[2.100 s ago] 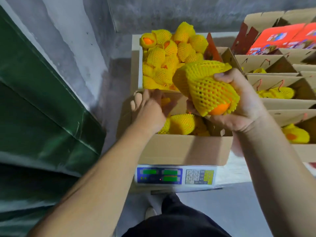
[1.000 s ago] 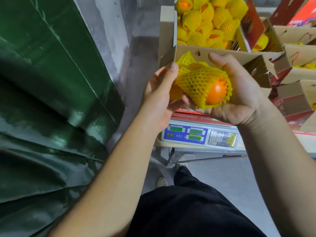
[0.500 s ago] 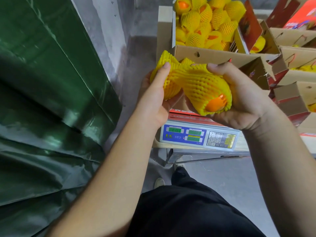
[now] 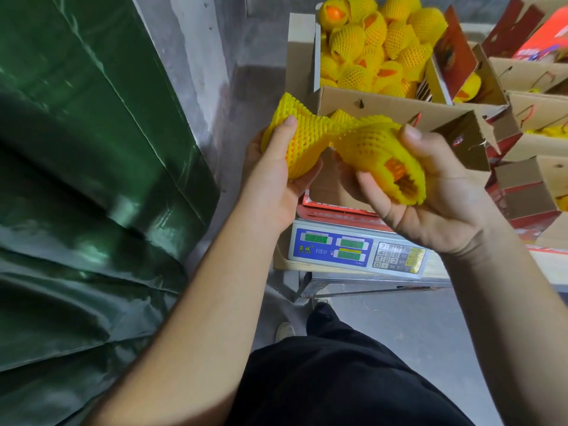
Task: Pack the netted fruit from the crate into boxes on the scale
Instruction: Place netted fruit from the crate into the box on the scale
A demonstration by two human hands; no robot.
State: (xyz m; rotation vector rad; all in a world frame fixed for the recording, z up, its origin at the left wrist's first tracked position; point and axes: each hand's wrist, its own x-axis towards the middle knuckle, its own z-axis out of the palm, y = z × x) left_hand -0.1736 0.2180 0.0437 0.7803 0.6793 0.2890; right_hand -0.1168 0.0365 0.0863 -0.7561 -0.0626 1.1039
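Two orange fruits in yellow foam nets are held above the scale [image 4: 332,249]. My left hand [image 4: 276,179] grips one netted fruit [image 4: 302,142], thumb on top. My right hand [image 4: 430,198] grips the other netted fruit [image 4: 378,152], whose orange skin shows through the net's open end. The two nets touch in the middle. A cardboard box [image 4: 396,107] sits on the scale behind my hands; its inside is hidden. Beyond it the crate [image 4: 302,56] is piled with several netted fruits [image 4: 378,47].
Green tarpaulin [image 4: 86,167] covers the left side beside a grey wall [image 4: 196,66]. Several open cardboard boxes [image 4: 534,124], some holding netted fruit, stand at the right. The scale rests on a metal stand [image 4: 362,289] over grey floor. My dark trousers [image 4: 338,379] fill the lower centre.
The two netted fruits, first held together at my right hand, have been drawn apart. My left hand now holds one, and the net has slid further over the right-hand fruit's orange skin.
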